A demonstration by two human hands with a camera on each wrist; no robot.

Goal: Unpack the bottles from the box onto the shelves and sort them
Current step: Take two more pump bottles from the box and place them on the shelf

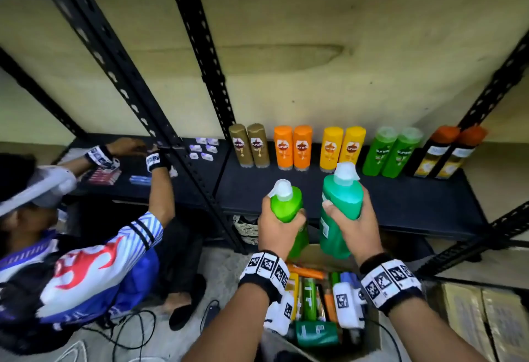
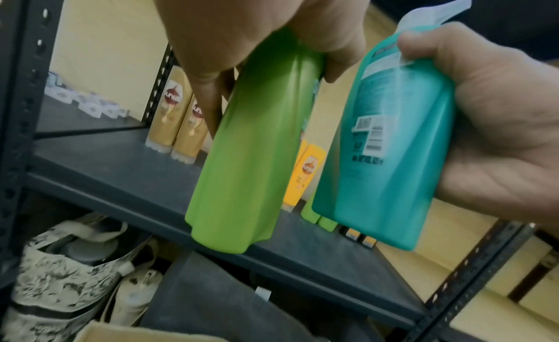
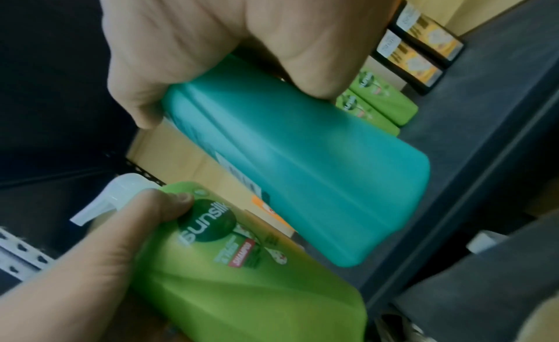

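Head view: left hand grips the lime pump bottle, right hand grips the teal one — both are best stood upright on the shelf, pumps outward, beside matching green pairs — without toppling the row.

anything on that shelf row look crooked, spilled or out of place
Nothing stands out. The bottles on the shelf stand upright in colour pairs, with no spill visible. The light green bottle in the left hand and the teal bottle in the right hand are not yet shelved.

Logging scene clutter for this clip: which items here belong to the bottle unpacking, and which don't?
Job: lime green pump bottle in left hand; teal pump bottle in right hand; box; shelf; sorted bottle pairs.

Bystanders: second person; small white packets; patterned bag; floor cables.
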